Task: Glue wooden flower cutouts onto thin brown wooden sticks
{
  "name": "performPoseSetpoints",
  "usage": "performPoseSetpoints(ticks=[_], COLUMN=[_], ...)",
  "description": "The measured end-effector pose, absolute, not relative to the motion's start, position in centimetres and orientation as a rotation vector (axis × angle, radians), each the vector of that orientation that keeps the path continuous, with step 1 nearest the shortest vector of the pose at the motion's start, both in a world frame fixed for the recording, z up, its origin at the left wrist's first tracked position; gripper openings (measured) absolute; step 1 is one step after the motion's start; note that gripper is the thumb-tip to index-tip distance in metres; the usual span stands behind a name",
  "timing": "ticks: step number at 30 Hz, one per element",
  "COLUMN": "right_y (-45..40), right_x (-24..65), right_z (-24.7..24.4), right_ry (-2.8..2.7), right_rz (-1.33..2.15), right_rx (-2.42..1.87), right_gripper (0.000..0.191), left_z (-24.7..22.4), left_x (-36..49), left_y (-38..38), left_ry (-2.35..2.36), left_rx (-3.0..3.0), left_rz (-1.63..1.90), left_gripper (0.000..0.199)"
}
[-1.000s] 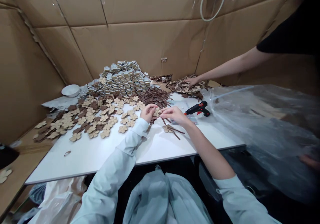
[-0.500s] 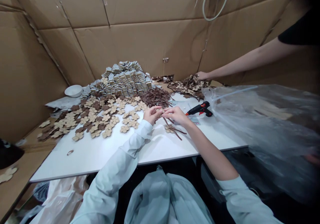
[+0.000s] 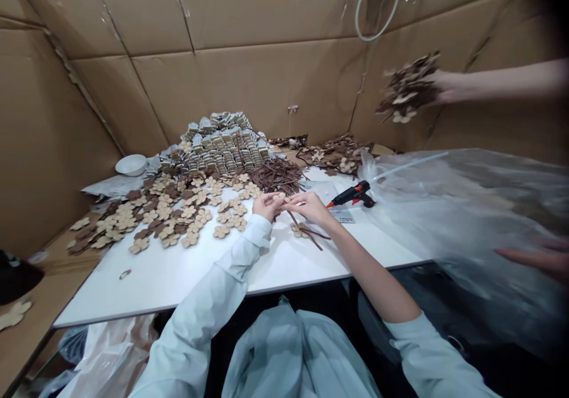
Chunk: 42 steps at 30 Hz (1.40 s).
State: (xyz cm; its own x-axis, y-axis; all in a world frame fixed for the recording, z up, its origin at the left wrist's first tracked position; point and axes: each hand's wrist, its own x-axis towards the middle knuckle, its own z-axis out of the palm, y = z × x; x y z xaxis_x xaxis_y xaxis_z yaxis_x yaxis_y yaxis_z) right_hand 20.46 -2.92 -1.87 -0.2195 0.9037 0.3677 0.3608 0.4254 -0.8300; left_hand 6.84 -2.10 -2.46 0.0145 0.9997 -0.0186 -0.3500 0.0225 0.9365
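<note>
Above the white table (image 3: 169,288), my left hand (image 3: 267,206) pinches a small beige flower piece (image 3: 280,197). My right hand (image 3: 310,206) meets it from the right, its fingers closed on the same piece, with brown strips trailing below. Under the right hand a beige flower with brown strips (image 3: 301,231) lies on the table. A black and red glue gun (image 3: 353,195) rests just to the right. Behind my hands is a heap of brown strips (image 3: 278,174), and loose beige and brown flowers (image 3: 164,208) spread to the left.
A stack of small wrapped pieces (image 3: 222,149) and a white bowl (image 3: 131,164) stand at the back. Clear plastic sheeting (image 3: 462,196) covers the right side. Another person's hand (image 3: 448,86) holds a flower bunch (image 3: 411,89) over a back-right pile (image 3: 338,153); their other hand (image 3: 537,258) is beside the plastic.
The other person's hand has lifted a bunch of flowers from the pile, up and to the right. Their other hand reaches further in. My hands have barely shifted.
</note>
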Motion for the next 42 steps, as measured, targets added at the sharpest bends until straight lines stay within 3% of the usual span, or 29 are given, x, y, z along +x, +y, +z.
performPoseSetpoints(ticks=[9, 21, 31, 38, 42], right_y=[-2.8, -2.2, -2.6, -3.2, -3.2], right_x=[20.7, 21.4, 21.1, 20.7, 20.6], right_z=[-2.0, -2.3, -2.1, -1.8, -1.8], right_ry=[-1.821, -1.797, -1.828, -1.820, -1.760], right_rz=[0.666, 0.744, 0.546, 0.695, 0.690], right_rx=[-1.162, -1.082, -1.227, -1.177, -1.256], right_gripper=[0.018, 0.016, 0.014, 0.027, 0.026], left_z=[-2.4, -2.8, -2.3, -2.7, -2.9], left_x=[6.7, 6.0, 5.9, 6.1, 6.2], left_y=[-2.2, -1.4, -1.6, -1.7, -1.8], left_ry=[0.889, 0.909, 0.928, 0.920, 0.935], left_rx=[0.945, 0.976, 0.978, 1.066, 1.088], left_rz=[1.343, 1.314, 1.256, 1.262, 1.249], left_gripper=[0.044, 0.039, 0.033, 0.035, 0.035])
